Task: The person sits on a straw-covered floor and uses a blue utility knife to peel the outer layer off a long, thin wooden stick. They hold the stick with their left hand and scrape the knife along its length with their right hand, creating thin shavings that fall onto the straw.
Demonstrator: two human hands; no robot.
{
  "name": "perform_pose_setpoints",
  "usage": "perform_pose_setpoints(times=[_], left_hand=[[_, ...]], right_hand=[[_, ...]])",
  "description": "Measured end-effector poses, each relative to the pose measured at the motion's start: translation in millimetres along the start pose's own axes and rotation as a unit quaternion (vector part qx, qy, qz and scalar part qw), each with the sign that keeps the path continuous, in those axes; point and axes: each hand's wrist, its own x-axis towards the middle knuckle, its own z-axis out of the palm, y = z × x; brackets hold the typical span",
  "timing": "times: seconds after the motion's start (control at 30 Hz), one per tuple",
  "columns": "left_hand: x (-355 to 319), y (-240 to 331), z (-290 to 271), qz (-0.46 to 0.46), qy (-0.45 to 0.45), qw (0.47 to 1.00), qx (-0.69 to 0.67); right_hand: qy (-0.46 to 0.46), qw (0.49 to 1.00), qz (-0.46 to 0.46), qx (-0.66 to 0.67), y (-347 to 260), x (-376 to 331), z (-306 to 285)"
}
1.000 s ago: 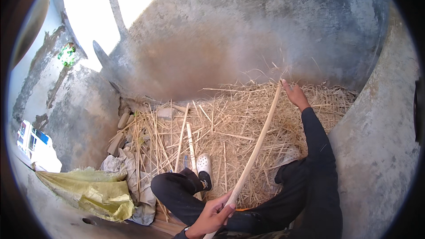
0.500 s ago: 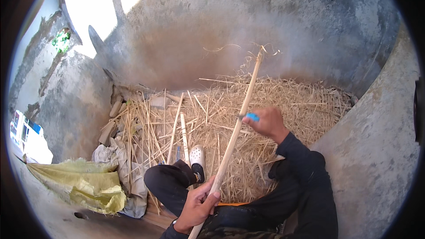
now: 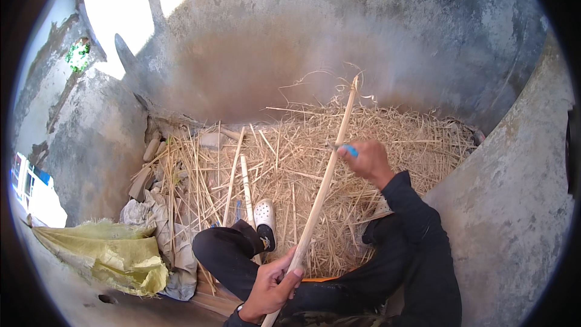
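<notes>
A long pale stick, like a split bamboo strip (image 3: 324, 191), runs slantwise from my lap up toward the far wall. My left hand (image 3: 273, 286) is wrapped round its lower part, thumb on top. My right hand (image 3: 368, 163) is closed on the blue handle of a knife (image 3: 350, 151); the short dark blade lies across the stick above its middle. Thin curled shavings (image 3: 363, 94) cling to the stick's far tip.
Heaps of straw-coloured shavings (image 3: 399, 145) cover the floor up to the concrete wall (image 3: 302, 30). Loose strips (image 3: 233, 175) lie at the left. A yellow woven sack (image 3: 109, 254) lies at the lower left. My foot in a white clog (image 3: 264, 213) rests among the strips.
My right hand with the knife has moved a little farther up along the stick, toward its tip. The stick's far tip has dipped slightly; my left hand keeps its hold.
</notes>
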Motion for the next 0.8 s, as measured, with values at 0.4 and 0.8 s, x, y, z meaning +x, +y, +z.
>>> perform_pose_setpoints(times=[0.4,0.8], left_hand=[[-9.0,6.2,1.5,0.01,0.025,0.997,0.071],[-17.8,2.9,7.7,0.005,0.015,0.998,0.056]], right_hand=[[0.007,0.999,-0.022,0.027,-3.5,-8.2,20.1],[0.056,0.996,0.065,0.007,40.4,19.3,12.0]])
